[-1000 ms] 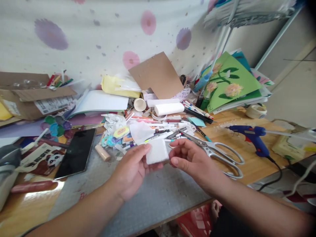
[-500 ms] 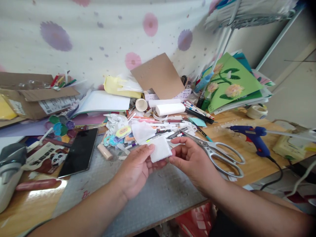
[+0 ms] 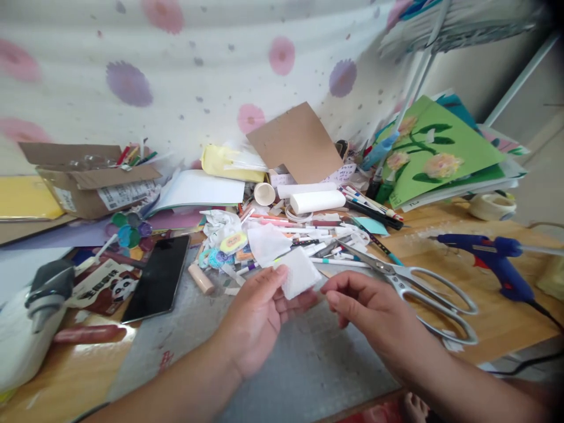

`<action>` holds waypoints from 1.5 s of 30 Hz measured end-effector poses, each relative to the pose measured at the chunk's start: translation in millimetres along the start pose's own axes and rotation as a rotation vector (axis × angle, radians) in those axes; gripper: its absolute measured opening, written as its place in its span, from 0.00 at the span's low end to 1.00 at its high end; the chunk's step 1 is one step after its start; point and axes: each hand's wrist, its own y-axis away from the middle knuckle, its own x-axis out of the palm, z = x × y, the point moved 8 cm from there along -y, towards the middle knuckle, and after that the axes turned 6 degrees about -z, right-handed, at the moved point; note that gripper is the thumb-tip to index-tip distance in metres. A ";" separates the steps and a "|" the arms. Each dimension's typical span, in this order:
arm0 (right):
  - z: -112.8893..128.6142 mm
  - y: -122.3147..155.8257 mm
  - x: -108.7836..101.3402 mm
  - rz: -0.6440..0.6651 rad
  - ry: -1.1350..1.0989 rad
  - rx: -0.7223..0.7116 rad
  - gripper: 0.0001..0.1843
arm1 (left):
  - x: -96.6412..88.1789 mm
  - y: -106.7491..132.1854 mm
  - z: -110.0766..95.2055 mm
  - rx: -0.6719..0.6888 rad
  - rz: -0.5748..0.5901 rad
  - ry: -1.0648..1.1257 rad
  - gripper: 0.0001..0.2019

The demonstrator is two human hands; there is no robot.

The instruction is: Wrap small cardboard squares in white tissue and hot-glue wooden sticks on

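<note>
A small white square pad (image 3: 301, 272) with a textured, tissue-like surface is held in my left hand (image 3: 263, 311). The thumb presses on its left edge and the fingers lie beneath it. To the right of the pad, and apart from it, is my right hand (image 3: 368, 305). Its thumb and forefinger are pinched together, and anything between them is too small to make out. Both hands are above a grey cutting mat (image 3: 264, 382). Large silver scissors (image 3: 409, 282) lie just beyond my right hand, their blades pointing toward the marker pile.
Markers and paper scraps (image 3: 317, 235) crowd the area behind my hands. A black phone (image 3: 158, 279) and a grey-white tool (image 3: 42, 314) lie left. At right are a blue glue gun (image 3: 489, 252) and a green flower picture (image 3: 440, 147). A cardboard box (image 3: 97, 182) stands back left.
My right hand has come away from the white pad and is now a little to its right. My left hand keeps hold of it. The whole view has shifted slightly.
</note>
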 end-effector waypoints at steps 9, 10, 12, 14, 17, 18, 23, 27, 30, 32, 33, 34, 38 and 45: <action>3.1 -5.9 7.1 -0.043 -0.052 0.028 0.09 | 3.6 3.0 -0.6 0.071 0.036 -0.098 0.06; 2.8 -5.7 7.7 -0.047 -0.057 0.040 0.09 | 4.4 3.3 -1.3 0.083 0.044 -0.102 0.06; 2.8 -4.8 8.5 -0.049 -0.052 0.052 0.09 | 6.1 3.9 -2.2 0.090 0.066 -0.097 0.06; 3.8 -3.4 8.5 -0.038 -0.027 0.047 0.09 | 6.7 4.3 -3.0 0.087 0.074 -0.085 0.07; 5.3 -1.2 5.8 -0.011 0.038 0.030 0.10 | 2.9 3.4 -5.9 0.086 0.027 -0.048 0.06; 6.1 -0.5 4.5 0.001 0.076 0.022 0.09 | 0.7 2.6 -6.5 0.078 0.000 -0.039 0.06; 14.0 6.6 4.3 0.100 0.303 -0.066 0.07 | -6.6 -1.9 -5.0 0.000 -0.089 0.003 0.08; 33.8 16.8 10.0 0.113 0.451 -0.400 0.07 | -4.5 -3.1 -0.6 -0.050 -0.072 0.048 0.10; 47.5 26.1 11.8 0.047 0.534 -0.706 0.11 | 1.5 -0.8 3.4 -0.081 -0.005 0.071 0.11; 50.1 29.9 13.8 0.020 0.628 -0.834 0.14 | 5.8 1.7 5.6 -0.102 0.047 0.083 0.11; 51.6 31.9 14.4 0.000 0.672 -0.890 0.14 | 7.5 2.9 6.5 -0.113 0.070 0.086 0.12; 53.7 34.2 14.4 -0.028 0.706 -0.944 0.12 | 9.1 4.1 7.1 -0.123 0.091 0.087 0.12; 62.2 42.7 14.1 -0.050 0.657 -1.064 0.07 | 12.7 7.9 7.7 -0.160 0.141 0.086 0.14; 66.6 48.6 23.2 0.179 0.556 -1.072 0.07 | 11.8 8.6 6.6 -0.196 0.134 0.153 0.15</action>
